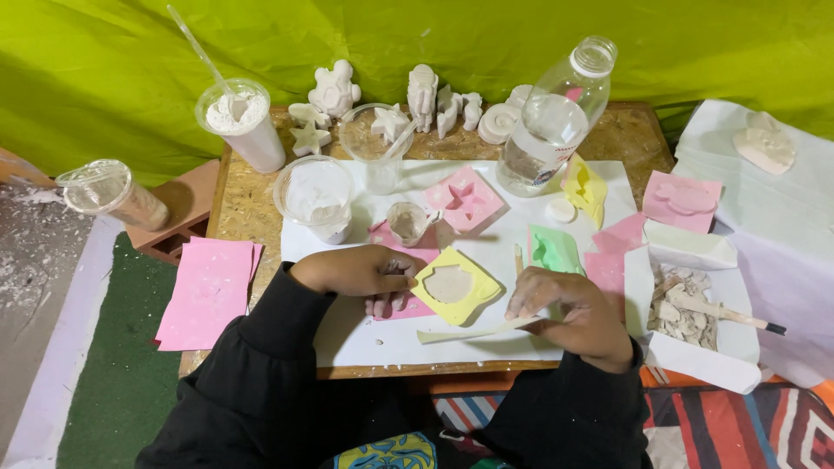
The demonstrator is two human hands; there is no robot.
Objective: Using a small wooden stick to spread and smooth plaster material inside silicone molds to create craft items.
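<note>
**You held the yellow mould still while your other hand worked beside it**

Your left hand [369, 276] lay flat on the white paper [365, 334] on the bench [630, 135]. Its fingers [393, 304] were bent and pressed on the left edge of the yellow mould [455, 285], so the mould could not slide. The mould sat in the middle of the paper, partly on top of a pink mould [408, 306]. It was full of pale plaster and lay level, so the plaster stayed in.

Your right hand [573, 313] was just to the right of the mould. Its fingers were closed on a long, thin white strip [473, 331]. The strip lay low across the paper, with its far end under the bottom edge of the mould. A small wooden stick [519, 259] stood up just above that hand. I could not tell if you held it too.

The things you needed were close by. A little cup [407, 222] and a tub of white powder [314, 198] stood just behind the mould. A water bottle [556, 122] stood further back. More moulds, pink [465, 198], green [554, 250] and yellow [585, 187], lay spread out on the paper, each with its own room. Finished white figures [423, 95] stood in a row at the back, out of the way of your hands. A box of broken white bits [686, 314] sat to your right, with a brush resting in it.
</note>
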